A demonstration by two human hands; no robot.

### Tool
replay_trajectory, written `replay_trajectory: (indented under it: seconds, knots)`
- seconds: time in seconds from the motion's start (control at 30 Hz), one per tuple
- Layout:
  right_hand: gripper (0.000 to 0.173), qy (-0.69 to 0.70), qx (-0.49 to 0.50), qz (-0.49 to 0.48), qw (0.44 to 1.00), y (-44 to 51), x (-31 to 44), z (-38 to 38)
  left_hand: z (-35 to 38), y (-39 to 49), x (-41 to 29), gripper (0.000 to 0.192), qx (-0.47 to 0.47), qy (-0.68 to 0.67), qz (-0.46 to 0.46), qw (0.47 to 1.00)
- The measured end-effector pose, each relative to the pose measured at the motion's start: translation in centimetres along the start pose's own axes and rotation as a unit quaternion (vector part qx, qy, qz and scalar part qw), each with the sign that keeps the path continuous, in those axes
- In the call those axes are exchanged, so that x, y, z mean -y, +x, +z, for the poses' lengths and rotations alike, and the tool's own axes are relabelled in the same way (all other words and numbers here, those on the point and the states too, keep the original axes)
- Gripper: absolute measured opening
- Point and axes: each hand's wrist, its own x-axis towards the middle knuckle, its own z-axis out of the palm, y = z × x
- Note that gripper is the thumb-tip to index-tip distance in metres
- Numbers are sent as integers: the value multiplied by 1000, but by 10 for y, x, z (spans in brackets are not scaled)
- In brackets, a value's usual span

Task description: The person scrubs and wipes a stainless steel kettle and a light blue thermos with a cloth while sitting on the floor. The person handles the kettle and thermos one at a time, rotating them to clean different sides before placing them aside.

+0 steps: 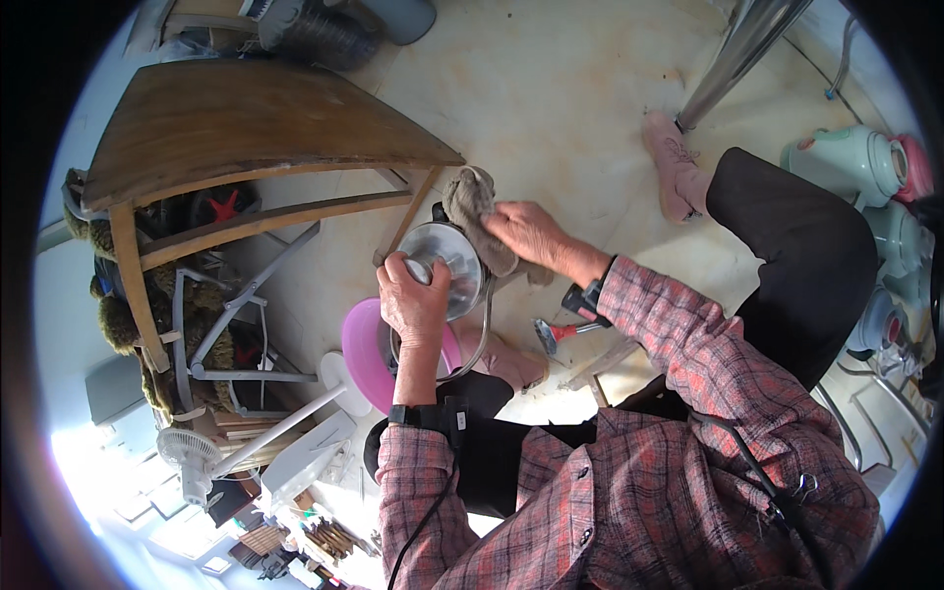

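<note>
My left hand grips the round knob on top of a shiny metal kettle, which is tilted over a pink plastic basin. A bent metal carrying handle loops out from the kettle's near side. In my right hand is a bunched, damp-looking brown cloth, pressed along the kettle's far right edge. Part of the kettle's body is hidden behind my left hand and the cloth. The basin's inside is mostly covered by my left hand and the kettle.
A wooden table stands at the upper left, its corner close to the cloth. A scraper with a red handle lies right of the basin. A white fan, a grey folding frame, a metal pole and a pale green vacuum flask stand around.
</note>
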Motion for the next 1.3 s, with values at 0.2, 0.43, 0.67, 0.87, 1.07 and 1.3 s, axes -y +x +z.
replay_trajectory:
  seconds: [0.2,0.43,0.67,0.87,1.07,1.3]
  knots:
    - [29,-402,-148,-50,902,18,-5,-29,-1,-1,-1,48,-4,-2,9,1000]
    - [21,-217,-47,-234,947,46,-51,-5,-2,-1,-4,48,-2,-6,1,1000]
    - [22,-117,236,-184,947,92,-51,23,-4,-1,-2,48,14,1,-1,1000]
    - [30,-291,299,-190,889,103,-37,9,-7,0,0,47,31,-4,0,1000]
    - [31,-251,255,-151,921,98,-50,28,-6,-1,0,48,23,5,1,1000]
    - [18,-218,95,-129,963,65,-127,59,-6,0,-1,48,21,15,-10,1000]
